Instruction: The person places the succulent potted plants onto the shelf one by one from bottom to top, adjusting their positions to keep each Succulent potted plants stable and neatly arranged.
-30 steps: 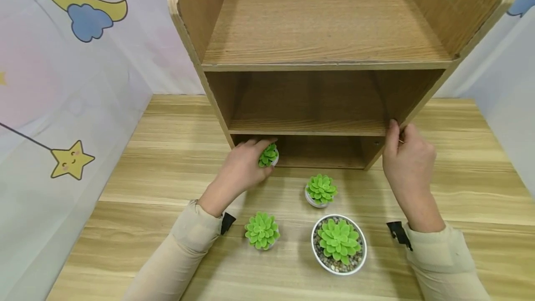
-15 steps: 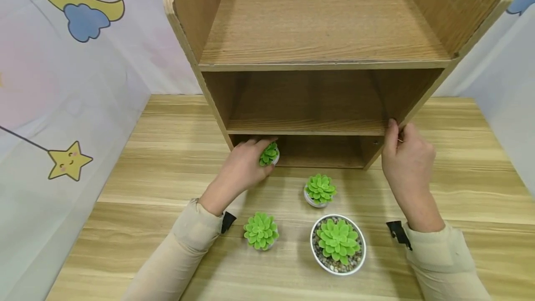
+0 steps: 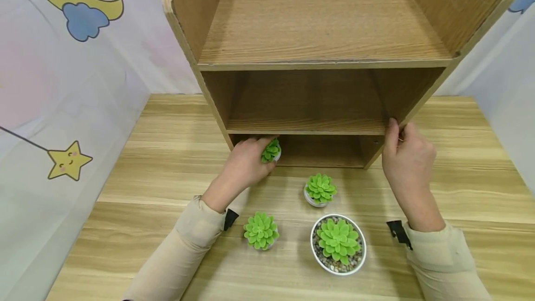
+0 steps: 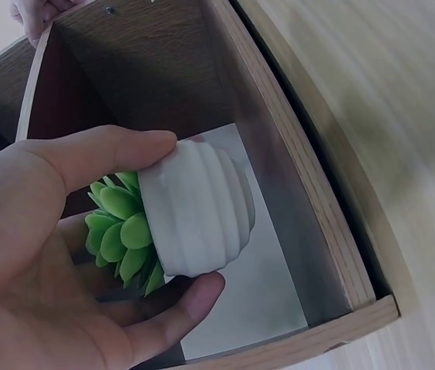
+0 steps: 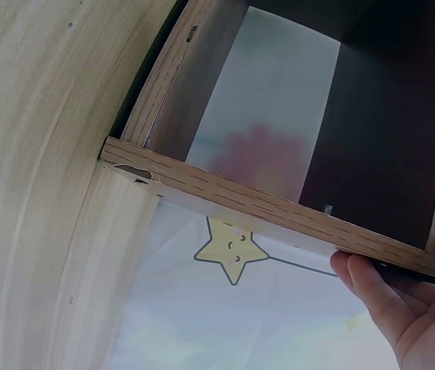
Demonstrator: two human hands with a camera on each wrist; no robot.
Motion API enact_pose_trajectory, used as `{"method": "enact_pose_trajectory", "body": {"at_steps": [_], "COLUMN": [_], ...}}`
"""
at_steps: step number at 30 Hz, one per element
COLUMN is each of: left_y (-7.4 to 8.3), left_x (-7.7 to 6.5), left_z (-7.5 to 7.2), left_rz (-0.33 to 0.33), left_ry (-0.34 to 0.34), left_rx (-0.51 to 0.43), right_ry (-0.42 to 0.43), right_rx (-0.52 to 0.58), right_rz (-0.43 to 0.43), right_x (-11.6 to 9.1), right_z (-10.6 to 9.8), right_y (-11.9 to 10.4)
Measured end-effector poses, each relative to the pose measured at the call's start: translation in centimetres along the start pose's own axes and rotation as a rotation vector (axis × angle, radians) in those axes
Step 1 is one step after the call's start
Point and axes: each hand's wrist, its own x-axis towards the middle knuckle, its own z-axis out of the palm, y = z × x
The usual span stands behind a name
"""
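My left hand (image 3: 247, 164) reaches into the left part of the bottom compartment of a wooden shelf (image 3: 323, 66). Between its thumb and fingers it grips a small potted succulent (image 4: 194, 208) by its ribbed white pot. Seen from the left wrist, the green leaves point toward the palm and the pot's base faces the compartment's lower board. On the other side, my right hand (image 3: 409, 161) holds the front edge of the shelf's right side panel, thumb inside and fingers outside, level with the middle board.
Before the shelf stand two small potted succulents, a right one (image 3: 320, 189) and a left one (image 3: 261, 231). Nearer me is a larger succulent in a white bowl with pebbles (image 3: 338, 244). All rest on the wood-grain table (image 3: 138, 175), with printed cloth (image 3: 42, 82) around.
My left hand and the succulent in it have shifted slightly to the right and deeper into the bottom compartment. The right hand keeps its hold on the side panel.
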Motion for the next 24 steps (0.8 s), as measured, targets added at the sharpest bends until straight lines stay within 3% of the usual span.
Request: {"method": "enact_pose_trajectory", "body": {"at_steps": [24], "left_y": [-0.27], "left_x": [0.54], "left_z": [0.52], "left_rz": [-0.003], "left_ry": [-0.017], "left_rx": [0.036], "right_ry": [-0.006], "right_rx": [0.005], "right_rz": [0.022], "right_x": [-0.02], "right_z": [-0.04], "right_y": [-0.11]}}
